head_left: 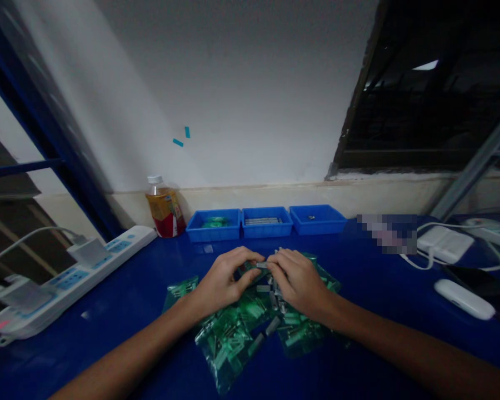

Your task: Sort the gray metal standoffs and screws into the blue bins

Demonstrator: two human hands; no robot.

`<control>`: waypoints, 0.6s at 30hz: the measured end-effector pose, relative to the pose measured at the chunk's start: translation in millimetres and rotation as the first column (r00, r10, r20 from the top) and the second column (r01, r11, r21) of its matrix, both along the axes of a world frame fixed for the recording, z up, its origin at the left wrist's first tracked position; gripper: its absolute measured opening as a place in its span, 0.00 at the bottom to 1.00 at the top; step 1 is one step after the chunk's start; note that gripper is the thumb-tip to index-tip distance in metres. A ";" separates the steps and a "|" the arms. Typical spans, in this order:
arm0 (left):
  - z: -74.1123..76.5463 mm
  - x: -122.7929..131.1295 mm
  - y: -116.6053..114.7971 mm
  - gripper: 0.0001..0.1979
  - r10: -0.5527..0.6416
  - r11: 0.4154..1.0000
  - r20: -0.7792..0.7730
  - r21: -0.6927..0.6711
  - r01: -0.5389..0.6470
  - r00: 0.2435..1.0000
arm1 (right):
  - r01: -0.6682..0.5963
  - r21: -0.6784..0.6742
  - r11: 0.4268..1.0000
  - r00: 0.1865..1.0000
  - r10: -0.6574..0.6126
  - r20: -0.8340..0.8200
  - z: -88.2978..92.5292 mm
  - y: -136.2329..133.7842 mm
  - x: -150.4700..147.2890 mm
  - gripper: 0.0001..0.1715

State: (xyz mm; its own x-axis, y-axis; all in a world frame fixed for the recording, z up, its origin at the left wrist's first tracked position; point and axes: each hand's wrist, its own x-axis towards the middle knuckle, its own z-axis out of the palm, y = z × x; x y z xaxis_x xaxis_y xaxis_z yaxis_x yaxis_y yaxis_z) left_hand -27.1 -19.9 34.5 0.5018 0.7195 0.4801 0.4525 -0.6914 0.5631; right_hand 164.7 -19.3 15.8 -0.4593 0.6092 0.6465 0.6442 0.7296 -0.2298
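Between both hands is a small grey block-like piece [261, 265], pinched by the thumb and fingers of my left hand [229, 276]. My right hand [298, 280] has its fingertips closed at the other end of that piece. Under and around the hands lie green-tinted plastic bags [227, 341] with small metal and pale parts in them. Several loose grey pieces [272, 325] rest on and between the bags. Another green bag [183, 289] is partly covered by my left wrist, and one more [300, 333] lies under my right hand.
Three blue trays stand along the wall: one with green bags [190, 223], one with metal strips [245, 226], one with a tiny part [319, 225]. A drink bottle [165, 211] and power strip [125, 240] are left; a white adapter [445, 243] and white case [464, 299] are right.
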 end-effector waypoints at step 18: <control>-2.9 10.4 18.9 0.20 0.097 0.990 -0.424 -0.056 -0.133 0.901 | 0.221 -0.068 0.973 0.966 -0.209 0.151 50.6 78.7 30.6 0.06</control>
State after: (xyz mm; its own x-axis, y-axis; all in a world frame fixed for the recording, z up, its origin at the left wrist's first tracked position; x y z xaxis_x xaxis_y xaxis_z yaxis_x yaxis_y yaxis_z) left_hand -16.7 -1.0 31.6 0.5553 0.8117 0.1812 0.7323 -0.5805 0.3560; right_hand 195.3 59.4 66.5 -0.3952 0.7525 0.5269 0.8140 0.5527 -0.1788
